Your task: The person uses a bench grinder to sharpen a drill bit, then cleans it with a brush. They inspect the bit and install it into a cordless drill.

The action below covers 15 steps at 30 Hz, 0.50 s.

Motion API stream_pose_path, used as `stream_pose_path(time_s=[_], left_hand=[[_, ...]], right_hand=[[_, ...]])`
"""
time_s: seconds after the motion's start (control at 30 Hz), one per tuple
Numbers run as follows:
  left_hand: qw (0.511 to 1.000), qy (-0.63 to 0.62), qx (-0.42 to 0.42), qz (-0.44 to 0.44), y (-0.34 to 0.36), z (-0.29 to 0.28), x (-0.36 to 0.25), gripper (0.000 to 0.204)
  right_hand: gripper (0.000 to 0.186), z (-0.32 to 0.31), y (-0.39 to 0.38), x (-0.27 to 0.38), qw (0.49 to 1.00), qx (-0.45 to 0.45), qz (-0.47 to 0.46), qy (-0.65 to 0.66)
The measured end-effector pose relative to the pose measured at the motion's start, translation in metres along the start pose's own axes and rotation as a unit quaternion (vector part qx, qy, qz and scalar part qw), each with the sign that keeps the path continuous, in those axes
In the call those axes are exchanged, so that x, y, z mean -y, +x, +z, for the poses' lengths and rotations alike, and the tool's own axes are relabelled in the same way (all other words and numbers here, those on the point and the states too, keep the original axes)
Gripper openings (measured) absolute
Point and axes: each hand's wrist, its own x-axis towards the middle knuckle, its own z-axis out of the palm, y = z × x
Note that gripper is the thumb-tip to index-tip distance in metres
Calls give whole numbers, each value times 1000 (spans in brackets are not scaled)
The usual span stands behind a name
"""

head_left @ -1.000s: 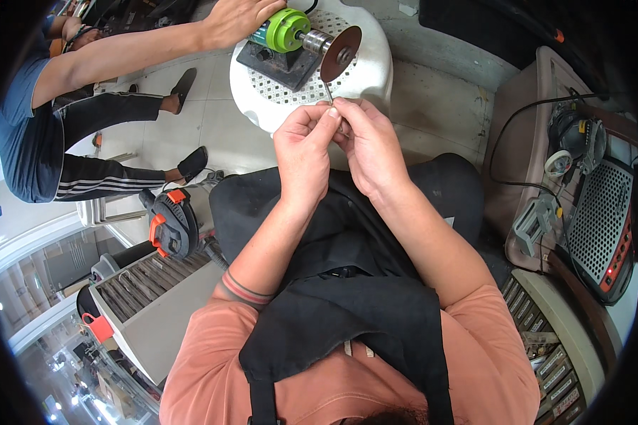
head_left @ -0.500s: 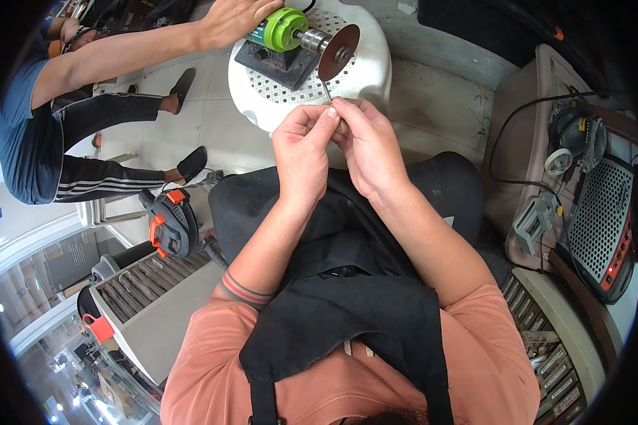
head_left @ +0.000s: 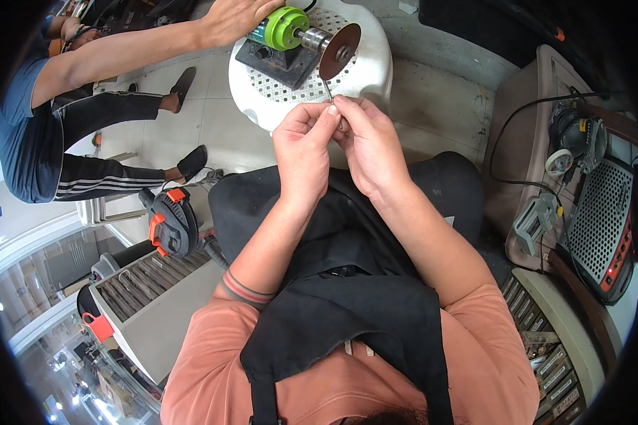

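My left hand (head_left: 301, 152) and my right hand (head_left: 372, 147) come together in front of the stool. Fingertips of both pinch a thin metal rod (head_left: 327, 89), whose far end reaches the lower edge of a brown abrasive disc (head_left: 334, 64); whether it touches cannot be made out. The disc sits upright on the shaft of a small green motor (head_left: 288, 30) with a dark base (head_left: 276, 67). That machine rests on a white perforated plastic stool (head_left: 370, 83). A co-worker's hand (head_left: 235, 20) lies on top of the motor. My fingers hide the rod's near end.
At left are the co-worker's striped trouser leg (head_left: 110, 177), an orange-and-black vacuum-like machine (head_left: 176, 223) and a slatted beige box (head_left: 166, 319). To the right, a beige plastic container (head_left: 510, 131) stands near a black cable (head_left: 500, 145) and a perforated metal unit (head_left: 602, 212).
Both hands keep nearly the same place, with the rod still pinched by the disc. Only very slight shifts of the fingers and the view show.
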Motion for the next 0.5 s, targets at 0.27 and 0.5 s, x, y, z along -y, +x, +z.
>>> stream_pose_path(time_s=[0.27, 0.5], left_hand=[[1000, -10, 8, -8, -3, -2, 1, 12], [1000, -5, 10, 0, -5, -5, 7, 11]], right_hand=[[19, 0, -1, 1, 1000, -2, 5, -2], [18, 2, -4, 3, 1000, -10, 6, -5]])
